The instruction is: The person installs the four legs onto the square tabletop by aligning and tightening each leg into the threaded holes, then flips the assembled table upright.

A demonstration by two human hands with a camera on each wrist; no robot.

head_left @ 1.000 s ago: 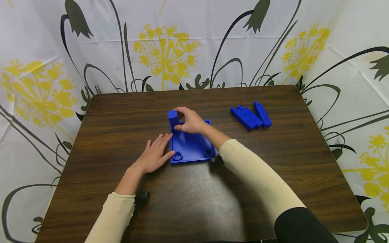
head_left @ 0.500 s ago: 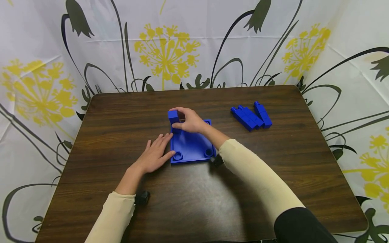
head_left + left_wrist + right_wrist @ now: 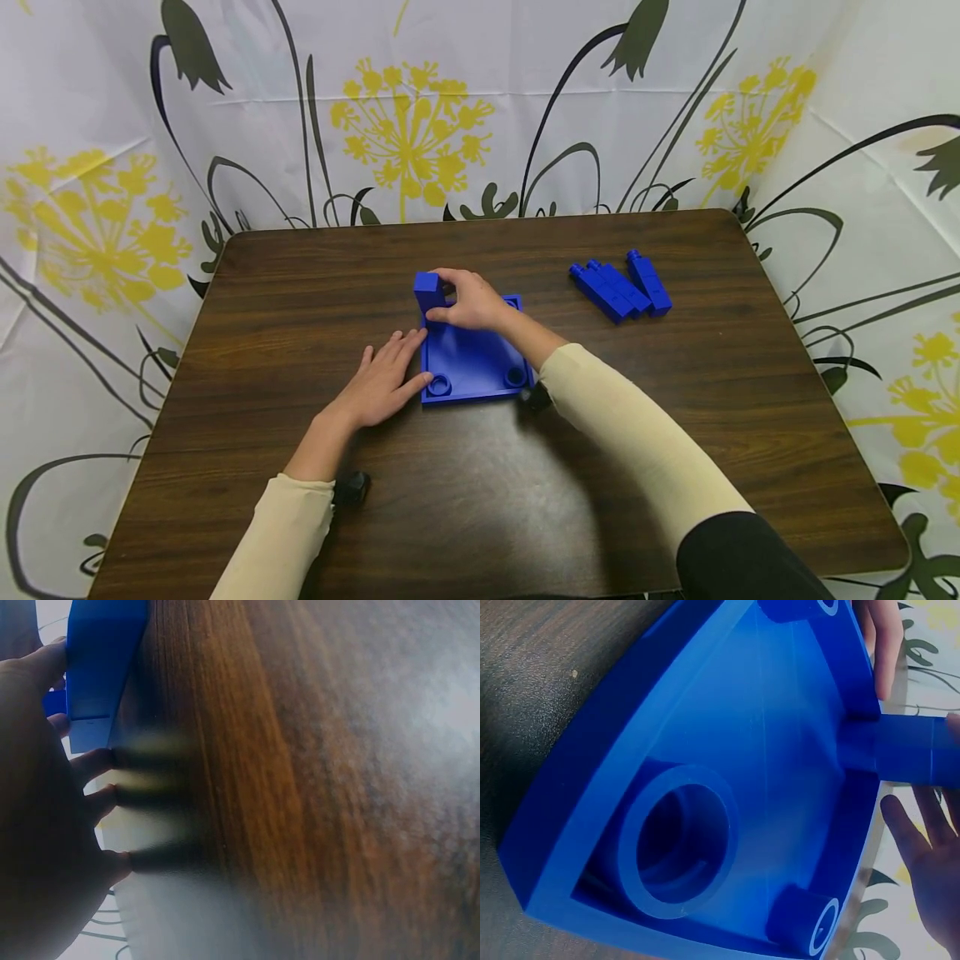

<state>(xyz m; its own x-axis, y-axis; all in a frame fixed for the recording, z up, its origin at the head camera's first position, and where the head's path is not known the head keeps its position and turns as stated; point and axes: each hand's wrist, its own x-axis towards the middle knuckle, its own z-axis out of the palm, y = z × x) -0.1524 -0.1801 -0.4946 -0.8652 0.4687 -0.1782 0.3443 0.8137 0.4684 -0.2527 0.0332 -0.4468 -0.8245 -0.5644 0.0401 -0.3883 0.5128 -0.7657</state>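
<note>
Right hand (image 3: 468,302) is pinching a square blue plastic leg (image 3: 427,290); left hand (image 3: 384,379) is lying spread, empty. Likely light, stiff, it's inviting thumb-level gripping.

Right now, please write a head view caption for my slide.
Right hand holds blue block upright at far left corner of blue tray; left hand touches tray's edge.
</note>
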